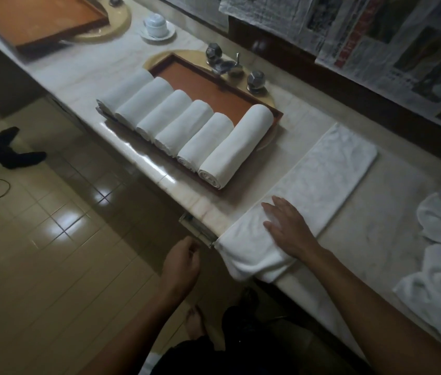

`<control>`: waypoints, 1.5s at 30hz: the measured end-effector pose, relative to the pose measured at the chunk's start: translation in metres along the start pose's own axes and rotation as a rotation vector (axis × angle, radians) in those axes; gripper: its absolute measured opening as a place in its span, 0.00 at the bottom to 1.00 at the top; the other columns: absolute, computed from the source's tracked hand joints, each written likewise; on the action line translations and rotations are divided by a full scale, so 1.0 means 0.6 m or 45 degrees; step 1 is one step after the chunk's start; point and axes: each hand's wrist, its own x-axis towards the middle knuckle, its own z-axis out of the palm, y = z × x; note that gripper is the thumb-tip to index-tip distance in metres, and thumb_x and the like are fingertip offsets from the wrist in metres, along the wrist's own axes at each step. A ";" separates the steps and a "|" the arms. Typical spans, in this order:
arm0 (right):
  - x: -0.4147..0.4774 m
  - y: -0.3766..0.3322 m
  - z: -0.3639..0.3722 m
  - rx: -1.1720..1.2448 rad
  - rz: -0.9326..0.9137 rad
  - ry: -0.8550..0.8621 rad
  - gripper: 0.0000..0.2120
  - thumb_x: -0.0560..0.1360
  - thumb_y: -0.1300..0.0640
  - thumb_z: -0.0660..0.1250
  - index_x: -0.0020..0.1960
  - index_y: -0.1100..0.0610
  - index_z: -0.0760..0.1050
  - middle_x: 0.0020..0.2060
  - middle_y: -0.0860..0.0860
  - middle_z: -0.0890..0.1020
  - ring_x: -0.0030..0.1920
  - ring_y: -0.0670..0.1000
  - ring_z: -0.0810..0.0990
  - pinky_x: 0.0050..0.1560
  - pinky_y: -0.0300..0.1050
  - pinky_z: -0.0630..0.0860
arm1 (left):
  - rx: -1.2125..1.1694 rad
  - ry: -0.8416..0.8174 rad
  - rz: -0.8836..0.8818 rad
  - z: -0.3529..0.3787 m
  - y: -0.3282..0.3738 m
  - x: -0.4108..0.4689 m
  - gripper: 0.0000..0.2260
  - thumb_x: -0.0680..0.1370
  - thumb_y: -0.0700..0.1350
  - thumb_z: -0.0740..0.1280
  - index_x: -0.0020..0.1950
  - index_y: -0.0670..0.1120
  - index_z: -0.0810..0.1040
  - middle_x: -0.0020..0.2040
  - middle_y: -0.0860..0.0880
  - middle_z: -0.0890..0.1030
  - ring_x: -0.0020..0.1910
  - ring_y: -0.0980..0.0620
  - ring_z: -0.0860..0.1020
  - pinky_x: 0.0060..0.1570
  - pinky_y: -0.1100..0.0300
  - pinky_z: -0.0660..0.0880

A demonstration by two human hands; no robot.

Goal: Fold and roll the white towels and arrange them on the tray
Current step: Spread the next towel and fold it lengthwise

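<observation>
- The folded white towel (327, 180) is lying as a long strip on the counter (376, 234), its near end drooping over the edge.
- The right hand (287, 226) is pressing on it, fingers straight and slightly spread.
- The left hand (181, 263) is hovering off the counter, fingers loosely curled and holding nothing.
- Six rolled towels (176, 115) are lying on the tray (214, 87) nearby.

The right hand (287, 228) lies flat, fingers straight, while the left hand (184, 262) hangs loosely curled, seemingly holding nothing.
</observation>
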 end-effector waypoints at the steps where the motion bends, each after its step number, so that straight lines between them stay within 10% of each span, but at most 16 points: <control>1: 0.000 0.010 -0.005 0.058 0.011 0.087 0.28 0.79 0.43 0.59 0.76 0.52 0.71 0.78 0.57 0.68 0.78 0.59 0.64 0.78 0.56 0.61 | 0.011 -0.016 0.088 0.007 0.028 0.011 0.08 0.79 0.38 0.66 0.48 0.51 0.77 0.44 0.55 0.80 0.44 0.55 0.77 0.41 0.57 0.73; 9: 0.064 0.137 -0.124 0.182 0.201 0.425 0.21 0.81 0.56 0.68 0.73 0.54 0.74 0.75 0.57 0.71 0.77 0.58 0.65 0.76 0.53 0.63 | 0.208 -0.207 0.667 0.129 0.234 0.118 0.16 0.81 0.45 0.67 0.69 0.50 0.74 0.67 0.50 0.76 0.64 0.51 0.74 0.64 0.56 0.73; 16: 0.182 0.243 -0.151 0.022 0.284 0.179 0.24 0.84 0.49 0.60 0.79 0.46 0.65 0.82 0.54 0.60 0.81 0.56 0.55 0.79 0.54 0.51 | 0.694 -0.537 1.031 0.291 0.312 0.232 0.26 0.85 0.53 0.51 0.82 0.47 0.60 0.83 0.43 0.59 0.82 0.42 0.56 0.80 0.46 0.47; 23: 0.287 0.351 -0.176 -0.209 0.451 0.276 0.32 0.81 0.29 0.46 0.82 0.39 0.53 0.83 0.46 0.51 0.83 0.52 0.48 0.79 0.64 0.47 | 0.731 -0.568 1.045 0.315 0.283 0.249 0.31 0.85 0.63 0.52 0.84 0.59 0.42 0.85 0.49 0.40 0.83 0.49 0.37 0.80 0.42 0.37; 32: 0.326 0.360 -0.206 -0.179 0.471 0.262 0.29 0.83 0.36 0.51 0.82 0.43 0.55 0.84 0.52 0.49 0.83 0.58 0.46 0.80 0.64 0.42 | 0.702 -0.546 1.047 0.322 0.282 0.256 0.31 0.84 0.62 0.56 0.85 0.56 0.50 0.85 0.47 0.48 0.84 0.46 0.45 0.79 0.37 0.49; 45: 0.338 0.434 -0.195 -0.457 0.178 0.543 0.23 0.83 0.40 0.60 0.74 0.48 0.74 0.76 0.55 0.72 0.77 0.63 0.66 0.76 0.65 0.58 | 0.732 -0.638 1.057 0.314 0.279 0.234 0.29 0.86 0.61 0.54 0.85 0.55 0.51 0.85 0.48 0.48 0.84 0.46 0.43 0.80 0.39 0.44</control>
